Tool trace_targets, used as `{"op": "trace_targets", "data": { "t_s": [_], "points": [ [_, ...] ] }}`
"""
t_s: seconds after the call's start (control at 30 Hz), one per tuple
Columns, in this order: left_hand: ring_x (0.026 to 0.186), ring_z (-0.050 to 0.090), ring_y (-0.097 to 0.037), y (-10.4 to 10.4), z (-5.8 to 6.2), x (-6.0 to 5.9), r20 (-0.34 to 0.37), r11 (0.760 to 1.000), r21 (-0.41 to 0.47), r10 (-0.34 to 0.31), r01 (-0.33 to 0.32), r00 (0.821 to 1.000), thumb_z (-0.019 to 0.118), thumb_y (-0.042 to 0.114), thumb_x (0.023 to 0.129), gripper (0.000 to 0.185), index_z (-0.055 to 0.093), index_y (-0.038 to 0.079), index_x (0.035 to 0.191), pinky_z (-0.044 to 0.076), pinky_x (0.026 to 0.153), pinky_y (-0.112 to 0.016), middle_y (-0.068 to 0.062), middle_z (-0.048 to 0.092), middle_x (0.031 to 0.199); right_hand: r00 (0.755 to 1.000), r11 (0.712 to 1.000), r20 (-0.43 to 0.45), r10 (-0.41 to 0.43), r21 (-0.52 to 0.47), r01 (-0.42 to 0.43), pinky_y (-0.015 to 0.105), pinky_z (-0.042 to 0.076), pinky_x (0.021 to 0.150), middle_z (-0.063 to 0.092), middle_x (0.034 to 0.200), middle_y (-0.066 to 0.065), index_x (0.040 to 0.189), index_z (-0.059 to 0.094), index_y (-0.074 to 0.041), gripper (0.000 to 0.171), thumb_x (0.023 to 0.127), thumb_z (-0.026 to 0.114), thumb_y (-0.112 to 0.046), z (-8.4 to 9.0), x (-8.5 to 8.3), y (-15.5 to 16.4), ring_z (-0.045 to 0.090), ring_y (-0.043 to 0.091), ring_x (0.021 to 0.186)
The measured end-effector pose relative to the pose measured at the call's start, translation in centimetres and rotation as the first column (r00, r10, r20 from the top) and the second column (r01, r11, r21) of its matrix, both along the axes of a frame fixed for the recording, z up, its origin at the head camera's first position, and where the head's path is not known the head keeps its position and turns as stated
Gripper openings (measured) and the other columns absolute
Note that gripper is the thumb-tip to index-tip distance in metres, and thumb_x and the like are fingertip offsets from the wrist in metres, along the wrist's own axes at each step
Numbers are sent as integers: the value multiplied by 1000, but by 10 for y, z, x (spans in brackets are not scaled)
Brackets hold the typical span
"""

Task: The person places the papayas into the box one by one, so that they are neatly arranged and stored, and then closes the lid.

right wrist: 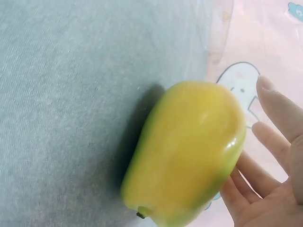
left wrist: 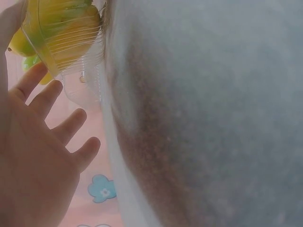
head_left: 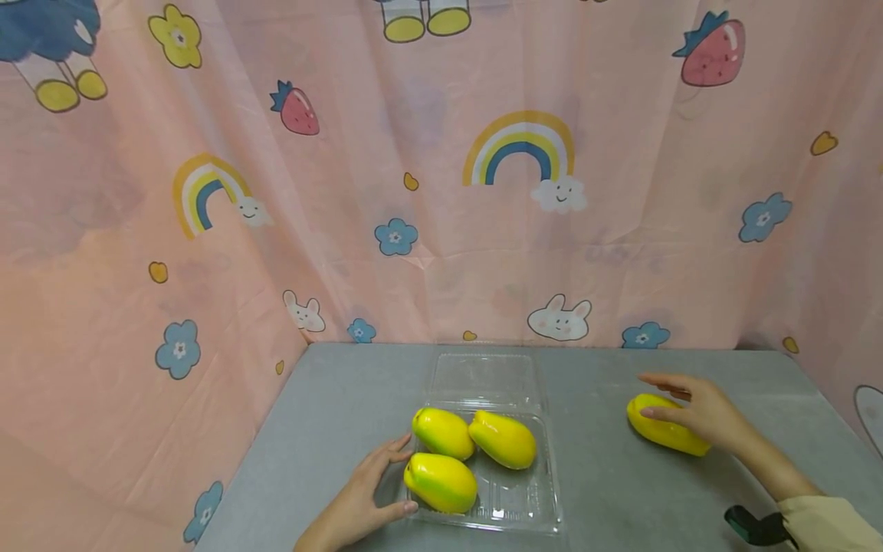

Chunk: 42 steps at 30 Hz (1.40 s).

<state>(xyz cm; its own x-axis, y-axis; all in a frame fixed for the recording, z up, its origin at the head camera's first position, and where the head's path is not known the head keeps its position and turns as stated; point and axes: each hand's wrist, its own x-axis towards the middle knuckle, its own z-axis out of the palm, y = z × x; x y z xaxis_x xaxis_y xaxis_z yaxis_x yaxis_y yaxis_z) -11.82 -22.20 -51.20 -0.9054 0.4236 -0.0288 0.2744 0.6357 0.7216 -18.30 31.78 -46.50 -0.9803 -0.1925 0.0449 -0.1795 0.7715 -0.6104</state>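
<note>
We see a clear plastic clamshell tray (head_left: 513, 510) lying open on the grey table (head_left: 607, 491), its lid folded back toward the pink printed curtain (head_left: 441, 192). Three yellow-green mangoes sit inside the tray: one at its near left corner (head_left: 440, 482), one behind that at the left (head_left: 442, 432), and one beside it toward the tray's middle (head_left: 503, 439).

Our left hand (head_left: 366, 494) rests against the tray's left edge with fingers spread and nearly straight, the thumb touching the near left corner; it grips nothing. In the left wrist view the same hand (left wrist: 35, 156) shows its open palm just beside the ribbed tray wall (left wrist: 71, 47).

Well to the right of the tray, a fourth mango (head_left: 664, 432) lies on the table. Our right hand (head_left: 693, 410) lies over its far side, fingers extended and relaxed, touching the fruit without curling around it. The right wrist view shows the mango (right wrist: 187, 151) flat on the table with those open fingers (right wrist: 279, 109) just behind it.
</note>
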Motion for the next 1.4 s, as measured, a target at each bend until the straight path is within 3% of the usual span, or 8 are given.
{"op": "trace_targets", "data": {
  "t_s": [0.5, 0.9, 1.4],
  "points": [
    [149, 29, -37, 1, 1, 1, 11, 1000, -9, 9, -9, 1000, 70, 62, 81, 68, 44, 38, 140, 30, 109, -75, 11, 27, 164, 1000, 999, 11, 10, 46, -10, 61, 52, 91, 63, 128, 27, 123, 67, -4, 49, 89, 72, -39, -10, -2, 4, 61, 45, 112],
    [150, 28, -38, 1, 2, 0, 29, 1000, 1, 15, -15, 999, 70, 60, 82, 71, 44, 33, 143, 29, 109, -75, 10, 26, 164, 999, 998, 45, -21, 56, 18, 56, 55, 88, 60, 132, 29, 131, 62, -2, 55, 93, 66, -42, -8, -4, 7, 60, 44, 112],
    [149, 28, -37, -1, 2, 1, 18, 1000, -9, 12, -11, 1000, 69, 61, 82, 69, 44, 36, 141, 29, 110, -74, 11, 26, 164, 994, 995, 84, -63, 83, 56, 51, 54, 77, 57, 134, 31, 137, 57, -2, 61, 98, 56, -49, -10, -1, 15, 61, 40, 106]
  ]
}}
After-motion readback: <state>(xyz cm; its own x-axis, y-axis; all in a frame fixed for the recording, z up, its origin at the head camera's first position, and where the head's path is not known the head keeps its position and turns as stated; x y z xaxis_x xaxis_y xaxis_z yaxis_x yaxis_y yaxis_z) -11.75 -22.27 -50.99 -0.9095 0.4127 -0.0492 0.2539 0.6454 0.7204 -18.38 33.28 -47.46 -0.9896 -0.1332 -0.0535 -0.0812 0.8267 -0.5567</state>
